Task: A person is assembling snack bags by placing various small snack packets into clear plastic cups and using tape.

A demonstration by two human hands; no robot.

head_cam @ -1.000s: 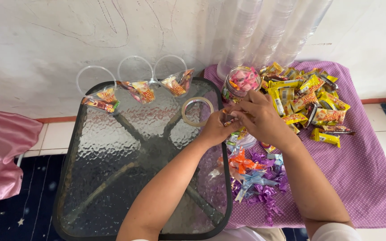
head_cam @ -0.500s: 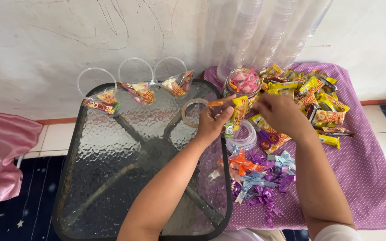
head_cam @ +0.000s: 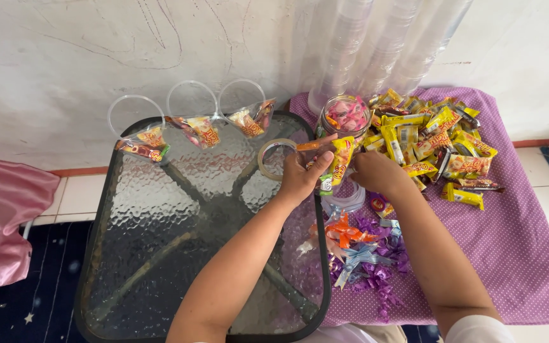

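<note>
a: state of the left hand (head_cam: 300,178)?

b: closed around a clear cup (head_cam: 276,157), gripped at the rim. an orange stick (head_cam: 316,145) and a yellow packet (head_cam: 340,159) lie against the fingers at the cup mouth. the cup sits over the far right part of the glass table (head_cam: 160,254).

a: right hand (head_cam: 379,173)?

b: fingers curled, just right of the yellow packet. whether it pinches the packet cannot be told; the fingertips are hidden.

a: surroundings?

b: just beyond the hands, a jar (head_cam: 345,115) of pink sweets. right of it, a heap of snack packets (head_cam: 433,143) on a purple cloth (head_cam: 528,254). near the hands, a pile of ribbon bows (head_cam: 360,251) on the same cloth. stacked clear cups (head_cam: 382,51) lean on the wall, far side.

a: far left of the table?

b: three filled cups (head_cam: 201,124) lie on their sides in a row, mouths toward the wall. a pink cloth (head_cam: 1,222) is at the left edge, well apart.
</note>
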